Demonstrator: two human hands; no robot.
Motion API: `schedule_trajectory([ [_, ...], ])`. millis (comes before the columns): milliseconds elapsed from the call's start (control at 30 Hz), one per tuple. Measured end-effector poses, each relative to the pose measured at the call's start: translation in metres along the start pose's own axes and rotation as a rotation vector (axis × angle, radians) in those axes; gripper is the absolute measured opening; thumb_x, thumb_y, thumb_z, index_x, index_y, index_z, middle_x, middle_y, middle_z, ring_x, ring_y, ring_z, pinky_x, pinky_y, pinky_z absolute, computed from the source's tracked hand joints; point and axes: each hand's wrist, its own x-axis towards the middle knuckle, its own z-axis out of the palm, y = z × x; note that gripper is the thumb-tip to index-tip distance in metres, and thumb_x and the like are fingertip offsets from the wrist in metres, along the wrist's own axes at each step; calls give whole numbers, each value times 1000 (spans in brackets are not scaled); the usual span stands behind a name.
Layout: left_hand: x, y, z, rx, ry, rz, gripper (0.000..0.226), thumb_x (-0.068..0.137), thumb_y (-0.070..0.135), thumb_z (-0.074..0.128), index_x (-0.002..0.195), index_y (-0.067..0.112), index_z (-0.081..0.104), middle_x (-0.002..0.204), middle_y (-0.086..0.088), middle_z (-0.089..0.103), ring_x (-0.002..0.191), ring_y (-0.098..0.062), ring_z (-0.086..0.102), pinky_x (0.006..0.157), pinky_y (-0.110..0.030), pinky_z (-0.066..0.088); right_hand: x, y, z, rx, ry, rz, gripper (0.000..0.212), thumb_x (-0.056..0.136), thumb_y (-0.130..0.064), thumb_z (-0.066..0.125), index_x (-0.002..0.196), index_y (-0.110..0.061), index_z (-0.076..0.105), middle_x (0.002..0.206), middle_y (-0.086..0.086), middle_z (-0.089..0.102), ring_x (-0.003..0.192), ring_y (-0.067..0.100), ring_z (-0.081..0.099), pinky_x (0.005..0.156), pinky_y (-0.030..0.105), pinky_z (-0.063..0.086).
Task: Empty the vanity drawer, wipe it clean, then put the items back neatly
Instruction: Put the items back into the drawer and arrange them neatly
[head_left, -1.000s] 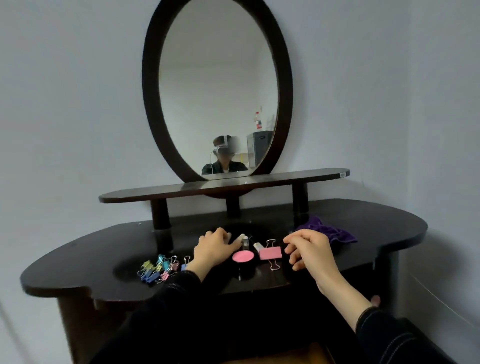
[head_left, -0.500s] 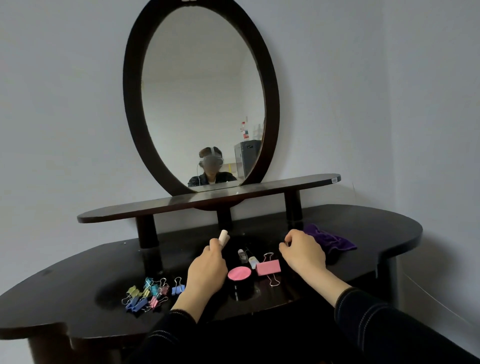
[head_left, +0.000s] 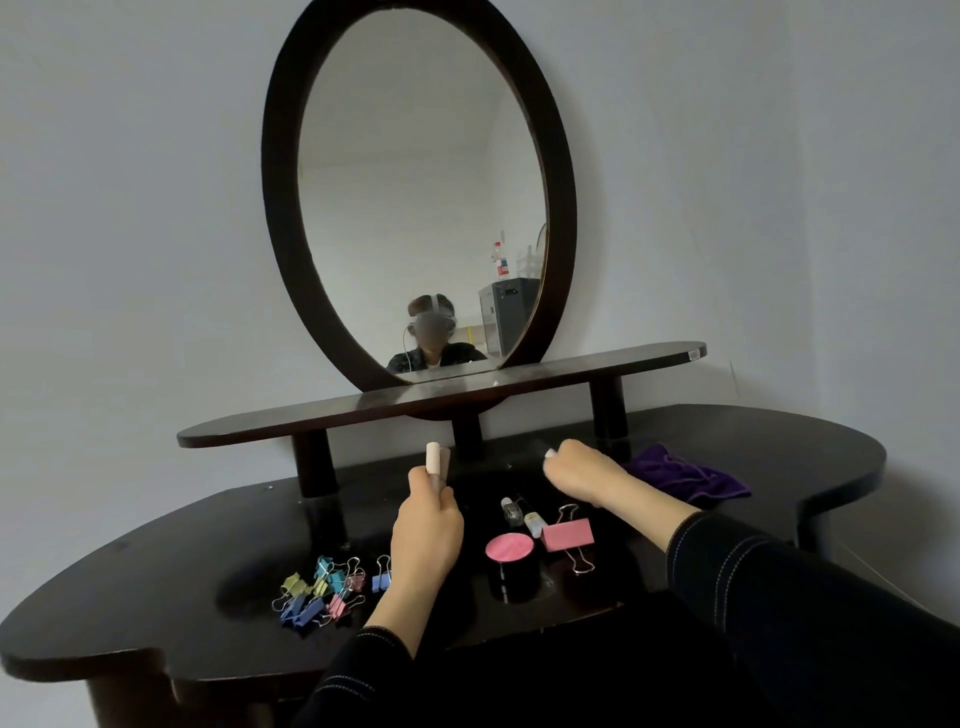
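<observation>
My left hand (head_left: 427, 535) is closed around a small pale pink tube (head_left: 432, 457), held upright above the dark vanity top (head_left: 156, 613). My right hand (head_left: 576, 475) hovers in a loose fist beside the purple cloth (head_left: 685, 478); nothing shows in it. Between the hands lie a round pink-lidded black jar (head_left: 510, 550), a large pink binder clip (head_left: 569, 535), a small clear bottle (head_left: 511, 510) and a small white tube (head_left: 533, 523). A pile of several small coloured binder clips (head_left: 327, 590) sits at the left. The drawer is out of sight.
A raised dark shelf (head_left: 597, 366) on short posts runs behind the hands, with an oval mirror (head_left: 421, 192) above it. Walls close in at the back and right. The vanity's front edge is near my sleeves.
My left hand picked the pale tube off the vanity top and lifted it upright. My right hand moved back toward the purple cloth and closed more.
</observation>
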Motion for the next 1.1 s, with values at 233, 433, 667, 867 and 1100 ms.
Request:
schedule_trajectory([
  [233,-1,-2,0,5,-26,7,6,101,20,41,103,16,38,85,-5,58,72,-23,57,56,-34,37,4,-19,11,-173,-293,41,28,81,-22,71,94,-9,50,86,4,51,73,16,52,57,28,43],
  [433,1,-4,1,-31,-35,0,8,101,22,42,105,15,41,87,-8,60,75,-28,60,60,-37,43,9,-14,16,-126,-223,8,21,81,-19,69,77,-11,50,73,2,51,63,14,47,55,25,37],
  [667,-13,8,-10,-265,29,-93,14,101,24,47,95,12,49,83,-13,66,61,-23,56,63,-44,50,-9,-8,-15,-7,23,-185,22,91,-25,62,103,-12,50,83,5,65,69,19,63,69,40,53],
  [867,-93,47,-40,-860,-163,72,23,105,27,50,110,4,52,71,-13,56,40,-14,40,36,-20,29,-99,-4,-34,433,239,-420,11,91,-19,52,95,-30,53,68,-7,55,58,14,55,62,40,51],
  [1100,-258,-12,-1,-1108,-654,-290,30,96,35,59,119,15,54,79,-9,52,55,-16,43,44,-20,30,-235,80,62,756,-215,-294,16,91,-36,60,86,-22,57,58,-11,40,48,7,36,43,19,29],
])
